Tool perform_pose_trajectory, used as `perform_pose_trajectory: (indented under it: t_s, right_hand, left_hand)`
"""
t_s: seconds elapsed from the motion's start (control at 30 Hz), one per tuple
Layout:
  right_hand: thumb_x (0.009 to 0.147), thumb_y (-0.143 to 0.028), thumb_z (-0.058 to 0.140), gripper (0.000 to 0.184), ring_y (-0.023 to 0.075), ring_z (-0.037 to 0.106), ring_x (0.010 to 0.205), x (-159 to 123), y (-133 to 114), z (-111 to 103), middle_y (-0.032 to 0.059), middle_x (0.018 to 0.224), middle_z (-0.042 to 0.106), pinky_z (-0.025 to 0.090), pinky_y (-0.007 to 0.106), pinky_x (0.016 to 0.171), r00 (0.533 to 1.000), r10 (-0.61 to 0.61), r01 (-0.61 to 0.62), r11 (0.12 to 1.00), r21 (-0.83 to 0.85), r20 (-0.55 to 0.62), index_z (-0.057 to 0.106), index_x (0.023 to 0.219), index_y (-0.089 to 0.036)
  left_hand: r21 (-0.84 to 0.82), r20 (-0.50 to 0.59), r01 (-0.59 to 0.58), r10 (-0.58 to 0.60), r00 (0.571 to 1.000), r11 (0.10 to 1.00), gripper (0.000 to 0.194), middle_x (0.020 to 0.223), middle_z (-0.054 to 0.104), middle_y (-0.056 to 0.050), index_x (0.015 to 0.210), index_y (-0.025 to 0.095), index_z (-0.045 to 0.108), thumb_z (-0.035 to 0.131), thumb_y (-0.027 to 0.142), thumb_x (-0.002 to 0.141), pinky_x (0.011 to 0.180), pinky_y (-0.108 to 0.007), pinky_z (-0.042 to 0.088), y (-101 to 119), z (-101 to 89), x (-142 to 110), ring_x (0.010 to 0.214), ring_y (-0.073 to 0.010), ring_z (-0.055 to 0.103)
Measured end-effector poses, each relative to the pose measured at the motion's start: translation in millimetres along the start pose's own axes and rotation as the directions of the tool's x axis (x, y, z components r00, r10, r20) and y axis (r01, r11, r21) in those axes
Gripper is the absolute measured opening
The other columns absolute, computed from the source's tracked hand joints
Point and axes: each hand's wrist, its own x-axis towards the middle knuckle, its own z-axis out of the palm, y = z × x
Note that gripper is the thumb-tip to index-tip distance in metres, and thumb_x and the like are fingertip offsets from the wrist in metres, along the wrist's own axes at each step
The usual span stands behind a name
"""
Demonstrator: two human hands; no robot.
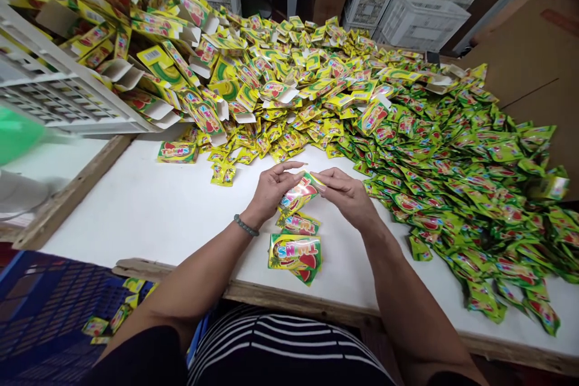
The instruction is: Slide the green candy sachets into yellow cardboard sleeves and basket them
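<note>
Between my hands, a small yellow and green candy box [299,193] printed with fruit is held tilted above the white table [181,205]. My left hand [277,187] grips its left side, thumb on top. The fingers of my right hand [341,190] pinch the box's upper right end. Just below lie a candy packet [299,224] and a flat candy box [294,252] marked "TWINS", with another green packet [304,276] partly hidden under it. A bracelet circles my left wrist.
Yellow boxes and sachets [289,90] heap across the back, green sachets [452,157] on the right. A white crate [67,90] spills open boxes at left. One box [177,152] lies apart. A blue basket [49,307] with a few boxes stands lower left; white crates [420,18] are behind.
</note>
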Motion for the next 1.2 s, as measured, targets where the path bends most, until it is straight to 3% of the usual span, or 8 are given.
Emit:
perform_pose_trajectory:
  t_s: [0.13, 0.27, 0.37, 0.5, 0.73, 0.9, 1.03, 1.2]
  right_hand:
    - [0.087, -0.037, 0.066, 0.031, 0.0177, 0.06, 0.079, -3.9, -0.9, 28.7, 0.0066, 0.092, 0.066, 0.054, 0.035, 0.074, 0.968, -0.122, 0.079, 0.978, -0.192, -0.219, 0.075, 0.114, -0.025]
    - [0.079, -0.041, 0.076, 0.04, 0.0164, 0.063, 0.078, -3.2, 4.6, 40.1, 0.0046, 0.091, 0.068, 0.058, 0.035, 0.076, 0.928, 0.051, -0.028, 0.997, 0.067, -0.368, 0.074, 0.115, -0.023]
    - [0.074, -0.042, 0.08, 0.034, 0.0161, 0.066, 0.077, -1.6, 4.4, 27.0, 0.003, 0.088, 0.072, 0.059, 0.035, 0.077, 0.948, 0.144, -0.076, 0.969, 0.236, -0.283, 0.078, 0.104, -0.024]
    - [0.071, -0.041, 0.082, 0.023, 0.0158, 0.067, 0.071, 0.0, 2.0, 6.3, 0.0025, 0.084, 0.075, 0.061, 0.035, 0.071, 0.974, 0.168, -0.121, 0.954, 0.273, -0.154, 0.082, 0.088, -0.026]
    - [0.065, -0.04, 0.086, 0.022, 0.016, 0.068, 0.071, 1.5, 4.5, 9.5, 0.0021, 0.082, 0.075, 0.063, 0.036, 0.074, 0.954, 0.244, -0.165, 0.913, 0.374, -0.173, 0.082, 0.081, -0.026]
    - [0.077, -0.038, 0.077, 0.017, 0.0159, 0.068, 0.072, -1.3, 5.4, 15.1, 0.0028, 0.086, 0.074, 0.061, 0.036, 0.073, 0.962, 0.118, -0.067, 0.976, 0.206, -0.247, 0.081, 0.089, -0.026]
    - [0.085, -0.04, 0.068, 0.019, 0.0172, 0.068, 0.077, -2.3, 4.8, 13.9, 0.0035, 0.091, 0.074, 0.059, 0.036, 0.073, 0.974, 0.071, -0.036, 0.986, 0.162, -0.217, 0.079, 0.092, -0.026]
    - [0.084, -0.036, 0.068, 0.016, 0.0207, 0.067, 0.091, -2.4, -3.7, 18.5, 0.0064, 0.095, 0.074, 0.055, 0.036, 0.078, 0.969, -0.132, 0.112, 0.988, -0.108, -0.208, 0.077, 0.093, -0.024]
  left_hand:
    - [-0.068, -0.077, -0.023, 0.017, 0.997, 0.997, 0.058, 0.06, 0.065, 0.004, 0.105, 0.015, 0.07, 0.09, 0.041, 0.058, 0.053, -0.019, 0.043, 0.0, 1.3, -0.2, 0.051, -0.0076, 0.056]
    - [-0.085, -0.104, -0.042, 0.033, 0.994, 0.996, 0.056, 0.059, 0.064, 0.005, 0.104, 0.015, 0.071, 0.089, 0.042, 0.059, 0.052, -0.019, 0.043, 2.8, 2.4, -0.2, 0.051, -0.0076, 0.055]
    - [-0.054, -0.105, -0.048, 0.042, 0.994, 0.997, 0.054, 0.061, 0.065, 0.003, 0.104, 0.014, 0.071, 0.088, 0.042, 0.061, 0.053, -0.02, 0.044, 6.2, -0.3, 0.1, 0.053, -0.0086, 0.057]
    - [0.032, -0.078, -0.107, 0.109, 0.991, 0.994, 0.052, 0.073, 0.072, -0.002, 0.102, 0.014, 0.072, 0.087, 0.044, 0.062, 0.06, -0.023, 0.05, 8.4, -4.7, 0.1, 0.063, -0.0127, 0.065]
    - [0.234, -0.006, -0.241, 0.25, 0.968, 0.942, 0.051, 0.078, 0.073, -0.003, 0.11, 0.015, 0.071, 0.079, 0.049, 0.073, 0.067, -0.025, 0.051, 7.2, -0.5, -3.7, 0.07, -0.0134, 0.066]
    - [0.338, -0.081, -0.331, 0.377, 0.923, 0.881, 0.043, 0.068, 0.067, 0.001, 0.106, 0.016, 0.073, 0.077, 0.047, 0.076, 0.058, -0.022, 0.044, 4.7, 1.7, -4.5, 0.059, -0.0088, 0.056]
    - [0.228, -0.084, -0.261, 0.286, 0.954, 0.938, 0.047, 0.063, 0.064, 0.002, 0.106, 0.017, 0.071, 0.078, 0.05, 0.074, 0.053, -0.022, 0.04, 3.3, 2.5, -3.1, 0.054, -0.0086, 0.052]
    - [0.138, -0.064, -0.147, 0.157, 0.986, 0.979, 0.059, 0.061, 0.063, 0.004, 0.113, 0.017, 0.065, 0.082, 0.051, 0.068, 0.053, -0.021, 0.039, 5.2, 1.4, -3.0, 0.052, -0.0084, 0.052]
